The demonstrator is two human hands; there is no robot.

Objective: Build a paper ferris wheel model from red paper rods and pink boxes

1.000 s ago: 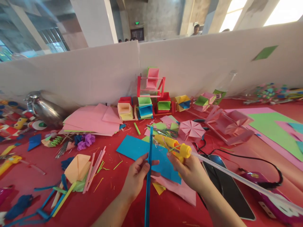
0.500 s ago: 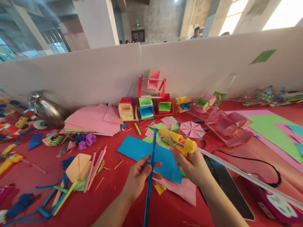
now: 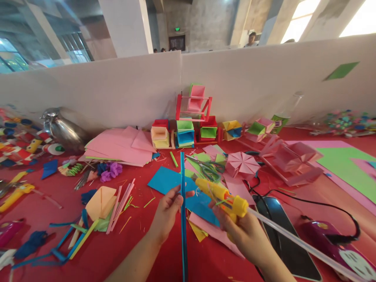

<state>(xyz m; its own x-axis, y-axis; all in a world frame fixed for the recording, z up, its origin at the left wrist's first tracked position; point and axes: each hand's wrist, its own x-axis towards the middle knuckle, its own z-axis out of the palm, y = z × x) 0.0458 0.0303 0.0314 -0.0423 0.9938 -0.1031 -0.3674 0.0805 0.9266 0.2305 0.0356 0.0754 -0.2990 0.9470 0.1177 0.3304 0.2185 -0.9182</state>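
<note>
Between the thumb and fingers of my left hand (image 3: 169, 209) is a long, narrow blue folded paper strip (image 3: 183, 231), held nearly upright in the view. My right hand (image 3: 245, 231) grips a yellow hot glue gun (image 3: 219, 194), its nozzle pointing left toward the strip but apart from it. A long clear glue stick (image 3: 293, 233) sticks out of the gun's back. Beneath both hands lies a blue paper sheet (image 3: 164, 181), with a pink paper piece (image 3: 216, 232) and a yellow scrap (image 3: 198, 232) partly under it.
Green-handled scissors (image 3: 211, 170) lie on scraps beyond the gun. Folded paper boxes (image 3: 185, 137) stand along the white partition (image 3: 117, 90). A black phone (image 3: 289, 235), a cable and a purple power strip (image 3: 331, 243) are at right. Pink sheets (image 3: 120, 149) and blue strips lie left.
The glue gun has drawn back from the strip, lower and slightly right, uncovering the scissors. The strip stands straighter, moved slightly left. The whole view has shifted a little.
</note>
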